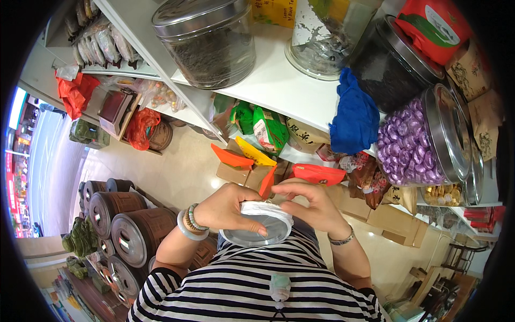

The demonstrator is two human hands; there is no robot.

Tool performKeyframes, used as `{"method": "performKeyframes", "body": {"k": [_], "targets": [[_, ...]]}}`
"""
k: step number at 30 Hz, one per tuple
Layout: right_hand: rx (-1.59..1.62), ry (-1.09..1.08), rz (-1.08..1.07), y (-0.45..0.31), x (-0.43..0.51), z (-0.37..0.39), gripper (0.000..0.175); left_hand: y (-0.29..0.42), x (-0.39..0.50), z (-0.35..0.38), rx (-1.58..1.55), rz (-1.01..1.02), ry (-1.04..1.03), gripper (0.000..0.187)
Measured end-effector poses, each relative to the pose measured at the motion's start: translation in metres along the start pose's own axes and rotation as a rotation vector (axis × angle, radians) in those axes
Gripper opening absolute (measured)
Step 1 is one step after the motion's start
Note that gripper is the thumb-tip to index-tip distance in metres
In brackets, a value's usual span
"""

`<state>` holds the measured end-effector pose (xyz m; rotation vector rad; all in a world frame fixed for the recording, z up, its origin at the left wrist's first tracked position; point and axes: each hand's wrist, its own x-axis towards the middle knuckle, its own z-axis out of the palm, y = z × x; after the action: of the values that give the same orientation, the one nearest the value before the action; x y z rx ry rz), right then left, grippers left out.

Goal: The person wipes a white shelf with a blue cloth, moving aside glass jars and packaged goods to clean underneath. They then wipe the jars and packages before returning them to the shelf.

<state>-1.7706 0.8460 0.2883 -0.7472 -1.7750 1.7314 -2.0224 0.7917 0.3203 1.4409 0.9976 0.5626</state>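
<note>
A round metal jar lid (257, 235) with white tape or wrapping (267, 208) along its rim is held close to the striped shirt, tilted. My left hand (227, 209) grips the lid from the left, its thumb lying across the top face. At the lid's right side is my right hand (310, 203), fingers curled and thumb beside the white rim; whether its fingertips pinch the white material cannot be made out. Beyond the hands lie orange and yellow packets (255, 151) and a red packet (320, 174).
A white shelf (277, 92) ahead bears a large glass jar of dark tea (209, 52), a blue cloth (355, 112) over its edge and a jar of purple-wrapped sweets (408, 141). Large dark lidded canisters (132, 239) stand at left. Cardboard boxes (392, 223) lie on the floor.
</note>
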Motion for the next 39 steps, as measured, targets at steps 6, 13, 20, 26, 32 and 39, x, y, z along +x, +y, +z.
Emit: {"method": "performKeyframes", "body": {"k": [6, 13, 20, 26, 32, 39], "targets": [[-0.109, 0.023, 0.059, -0.016, 0.021, 0.026, 0.009, -0.014, -0.004, 0.003, -0.009, 0.026, 0.035, 0.043], [-0.264, 0.187, -0.135, 0.005, 0.017, 0.03, 0.005, -0.021, 0.005, 0.003, 0.191, 0.059, 0.117, 0.049], [-0.037, 0.238, -0.039, 0.023, 0.018, 0.036, 0.008, -0.032, 0.011, 0.011, 0.068, -0.043, 0.131, 0.056], [-0.043, 0.225, -0.052, 0.033, 0.014, 0.036, 0.011, -0.039, 0.013, 0.013, 0.052, -0.054, 0.134, 0.053], [-0.01, 0.192, 0.023, 0.041, 0.004, 0.032, 0.016, -0.043, 0.017, 0.017, 0.083, -0.054, 0.119, 0.054], [0.055, 0.277, 0.124, 0.06, -0.022, -0.004, 0.024, -0.037, 0.016, 0.012, 0.057, -0.036, 0.08, 0.059]]}}
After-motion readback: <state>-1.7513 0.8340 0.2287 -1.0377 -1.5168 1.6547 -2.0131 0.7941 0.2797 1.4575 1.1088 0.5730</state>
